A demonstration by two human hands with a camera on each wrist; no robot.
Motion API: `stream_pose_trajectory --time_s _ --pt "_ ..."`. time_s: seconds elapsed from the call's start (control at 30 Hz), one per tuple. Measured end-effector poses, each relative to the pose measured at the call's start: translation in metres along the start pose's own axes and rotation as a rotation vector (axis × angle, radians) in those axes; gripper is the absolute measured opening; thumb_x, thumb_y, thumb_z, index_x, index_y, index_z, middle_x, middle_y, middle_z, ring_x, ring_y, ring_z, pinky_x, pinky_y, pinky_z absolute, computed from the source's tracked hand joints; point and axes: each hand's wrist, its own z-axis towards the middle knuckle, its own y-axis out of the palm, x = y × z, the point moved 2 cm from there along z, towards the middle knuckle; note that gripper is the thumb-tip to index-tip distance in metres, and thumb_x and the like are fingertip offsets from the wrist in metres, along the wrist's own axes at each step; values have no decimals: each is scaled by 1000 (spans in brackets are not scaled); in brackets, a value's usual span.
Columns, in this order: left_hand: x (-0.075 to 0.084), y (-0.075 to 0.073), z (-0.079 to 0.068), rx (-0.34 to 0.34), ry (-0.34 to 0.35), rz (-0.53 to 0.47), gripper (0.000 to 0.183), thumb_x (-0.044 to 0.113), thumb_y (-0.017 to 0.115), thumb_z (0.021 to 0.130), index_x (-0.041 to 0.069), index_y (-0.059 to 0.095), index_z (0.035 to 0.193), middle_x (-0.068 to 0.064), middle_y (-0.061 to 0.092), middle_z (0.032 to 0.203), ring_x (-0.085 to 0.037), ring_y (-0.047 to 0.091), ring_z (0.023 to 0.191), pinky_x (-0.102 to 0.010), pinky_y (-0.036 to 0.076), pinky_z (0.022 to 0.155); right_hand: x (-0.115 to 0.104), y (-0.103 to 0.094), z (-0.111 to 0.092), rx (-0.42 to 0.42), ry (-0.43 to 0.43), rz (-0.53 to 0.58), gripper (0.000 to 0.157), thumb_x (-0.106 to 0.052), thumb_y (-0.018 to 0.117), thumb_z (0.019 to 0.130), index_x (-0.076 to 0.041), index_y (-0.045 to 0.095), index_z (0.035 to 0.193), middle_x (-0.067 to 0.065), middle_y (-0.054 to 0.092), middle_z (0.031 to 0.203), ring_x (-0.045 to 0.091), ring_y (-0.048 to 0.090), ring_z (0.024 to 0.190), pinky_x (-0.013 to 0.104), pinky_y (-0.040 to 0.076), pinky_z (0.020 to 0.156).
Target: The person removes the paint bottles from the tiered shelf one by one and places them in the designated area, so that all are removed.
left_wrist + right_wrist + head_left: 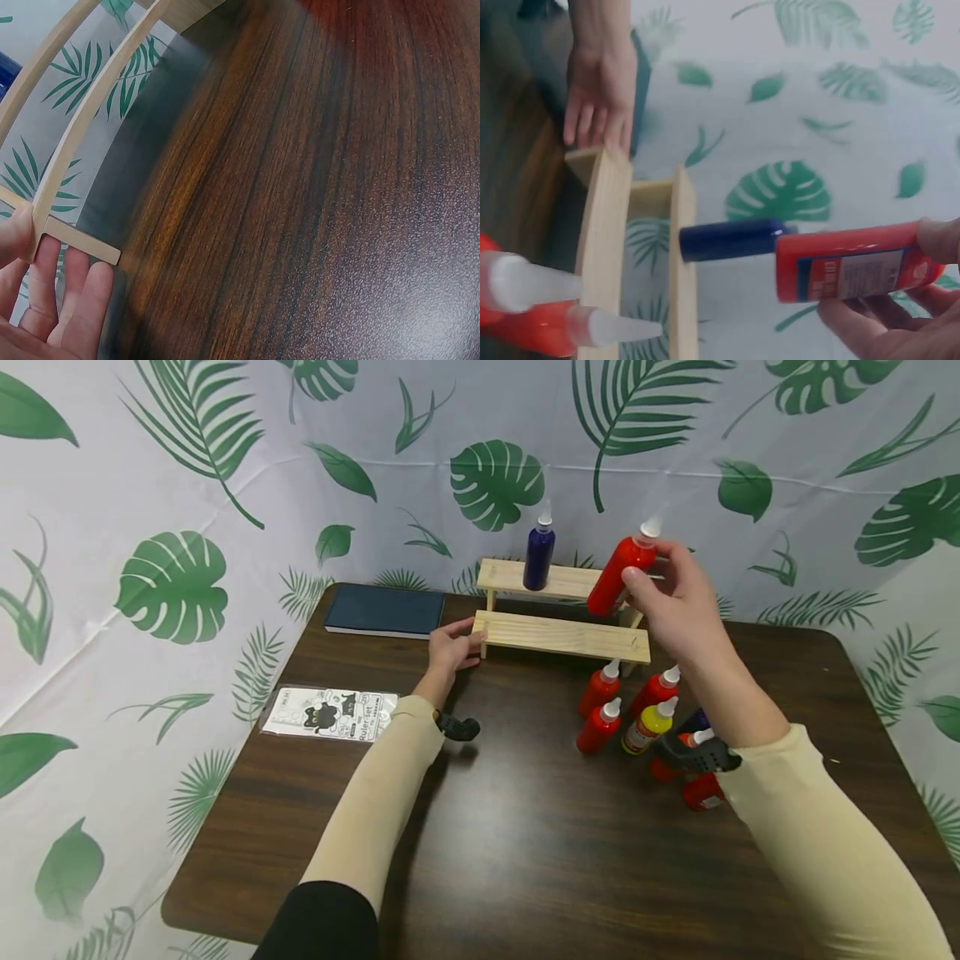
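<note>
My right hand point(681, 602) grips a red paint bottle point(624, 570) with a white nozzle, tilted above the right part of a two-step wooden rack point(562, 637). In the right wrist view that red bottle point(855, 262) shows its label. The left hand point(452, 647) holds the left end of the rack's lower step, thumb on top and fingers at the side support, as the left wrist view shows the hand point(56, 300) close up. On the upper step a dark blue bottle point(538, 556) stands upright, left of the raised red one.
Right of centre, several red bottles point(597, 728), a yellow bottle point(649, 725) and a dark blue one point(697, 720) stand on the brown table point(510, 843), partly behind the right forearm. A dark notebook point(386, 612) and a packaged ruler set point(330, 713) lie at left. Patterned cloth hangs behind.
</note>
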Motion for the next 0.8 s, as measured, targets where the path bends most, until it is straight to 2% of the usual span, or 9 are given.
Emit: stream_pose_trajectory --time_s 0.07,0.13,0.2,0.3,0.4,0.57,0.73,0.8 --pt "1 0 0 -3 0 -4 42 17 76 83 19 66 124 -8 68 106 -26 70 93 -30 59 64 3 -9 -20 -12 -2 -29 55 -37 52 98 -23 32 147 8 41 147 29 46 128 47 43 103" --pt "1 0 -1 -5 0 -7 42 17 76 83 18 66 124 -9 68 107 -26 69 94 -31 59 65 8 -18 -40 -24 7 -63 55 -39 52 97 -25 32 147 8 42 146 28 48 126 42 45 101" --pt "2 -1 -2 -5 -2 -9 42 17 76 83 18 66 124 -9 68 107 -26 69 94 -31 59 66 16 -24 -60 -27 -7 -88 54 -38 52 97 -23 34 146 8 44 143 25 51 121 30 49 96" --pt "2 -1 -4 -3 -4 -6 41 17 76 84 18 66 124 -9 67 107 -26 69 94 -31 59 67 32 -31 -87 -12 -41 -113 50 -31 53 98 -21 36 144 10 47 140 18 53 115 14 48 86" --pt "2 -2 -4 -2 0 -4 41 17 75 84 18 66 124 -9 67 108 -25 69 93 -31 59 67 52 -32 -110 11 -73 -118 47 -21 55 98 -18 39 142 10 48 138 8 52 113 6 44 83" --pt "1 -1 -4 -1 5 -5 41 17 75 84 18 66 124 -9 67 107 -26 70 93 -30 59 65 84 -23 -136 13 -50 -157 46 -19 59 96 -10 43 138 13 50 136 3 51 113 3 41 85" --pt "1 0 -2 3 5 -1 41 17 75 84 18 67 123 -9 67 105 -25 70 92 -29 59 64 116 -3 -147 -3 4 -184 46 -23 60 95 -6 44 136 14 54 129 1 51 106 2 41 82" --pt "1 0 -1 1 7 -1 41 17 75 84 18 67 123 -9 67 105 -26 70 92 -29 59 63 129 6 -148 1 7 -172 46 -22 60 95 -5 44 136 16 55 129 7 54 108 2 40 83"
